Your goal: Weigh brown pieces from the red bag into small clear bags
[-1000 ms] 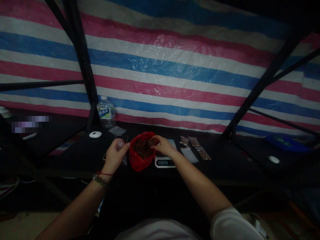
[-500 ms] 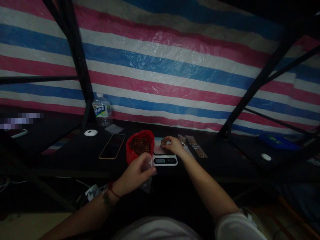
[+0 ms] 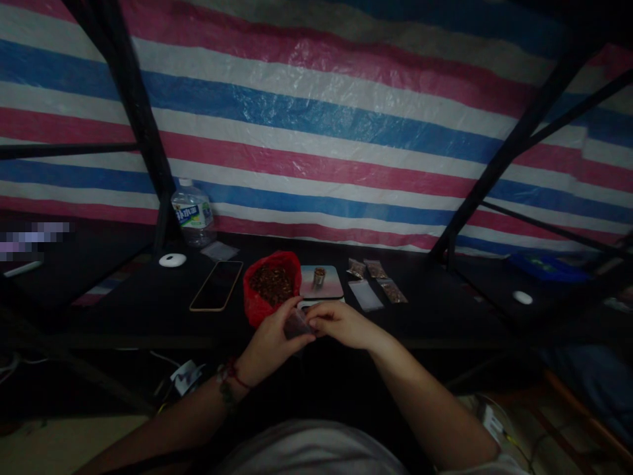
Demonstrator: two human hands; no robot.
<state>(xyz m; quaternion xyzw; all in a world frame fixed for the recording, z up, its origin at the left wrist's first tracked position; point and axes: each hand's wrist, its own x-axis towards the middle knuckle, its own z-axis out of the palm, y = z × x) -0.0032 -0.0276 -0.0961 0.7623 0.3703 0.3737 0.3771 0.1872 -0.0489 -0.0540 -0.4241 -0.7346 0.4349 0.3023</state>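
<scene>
A small clear plastic bag (image 3: 297, 324) is between my hands at the front edge of the table. My left hand (image 3: 270, 340) grips it from the left, thumb towards me. On its right side, my right hand (image 3: 343, 323) pinches the bag's edge. Just behind them is a kitchen scale (image 3: 334, 284), its display covered by my hands. A small cup (image 3: 319, 277) with brown bits in it stands on the scale's plate. Left of the scale sits an open red bag (image 3: 251, 307) of brown pieces, too dark to name.
Several small filled bags (image 3: 391, 291) lie right of the scale, beside a flat clear bag (image 3: 366, 295). To the left are a phone (image 3: 216, 286), a white case (image 3: 173, 260), a plastic bottle (image 3: 194, 214) and more flat bags (image 3: 219, 251). Dark metal posts (image 3: 143, 132) frame the table.
My right hand has left the cup on the scale and come down to the plastic bag in my left hand. The cup stays on the scale. The view has shifted slightly.
</scene>
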